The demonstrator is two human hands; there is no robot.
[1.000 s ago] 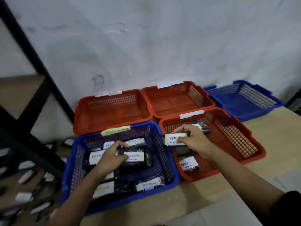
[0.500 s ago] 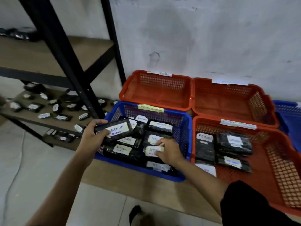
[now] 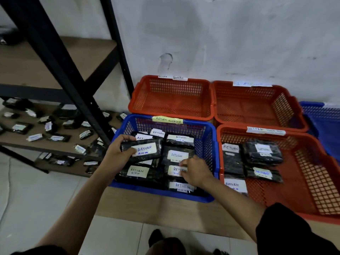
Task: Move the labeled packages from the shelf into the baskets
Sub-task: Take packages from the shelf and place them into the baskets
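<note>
My left hand (image 3: 117,155) grips a black package (image 3: 145,150) with a white "RETURN" label, held over the left side of the blue basket (image 3: 213,144). That basket carries a yellow "RETURN OVERDUE" tag and holds several labeled black packages. My right hand (image 3: 195,173) reaches into the basket's right side, fingers pinching a labeled package (image 3: 175,171) lying there. Several more labeled packages (image 3: 55,138) lie scattered on the low wooden shelf (image 3: 60,148) at the left.
A red basket (image 3: 312,173) to the right holds several labeled packages. Two bare red baskets (image 3: 171,100) (image 3: 257,105) stand behind, against the white wall. Another blue basket (image 3: 323,122) sits at the far right. Black shelf posts (image 3: 60,70) rise at the left. All baskets rest on a low wooden platform (image 3: 165,210).
My right hand left the red basket and moved into the blue basket. My left hand lifted a package at the basket's left side. The view swung left and the shelf came into sight.
</note>
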